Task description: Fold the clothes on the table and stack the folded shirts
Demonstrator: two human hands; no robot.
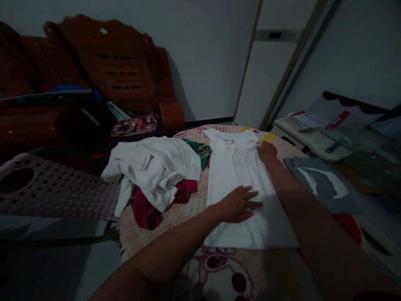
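A white shirt point(222, 175) lies on the round table, its sides folded inward into a long, narrow shape, with bunched cloth at the far end. My left hand point(239, 204) rests flat on the lower middle of it, fingers spread. At the far right edge of the cloth, my right hand point(266, 151) is closed on the shirt, its fingertips partly hidden. Left of the shirt is a loose pile, with a crumpled white garment point(156, 163) on top of a dark red one point(147, 209) and a green patterned one point(202, 151).
A patterned cloth point(175, 255) covers the table. Folded grey clothing point(322, 184) lies at the right, near a side table with papers point(303, 121). A wooden bench point(115, 71) and a woven chair point(72, 188) stand at the left. A white cabinet point(269, 71) stands behind.
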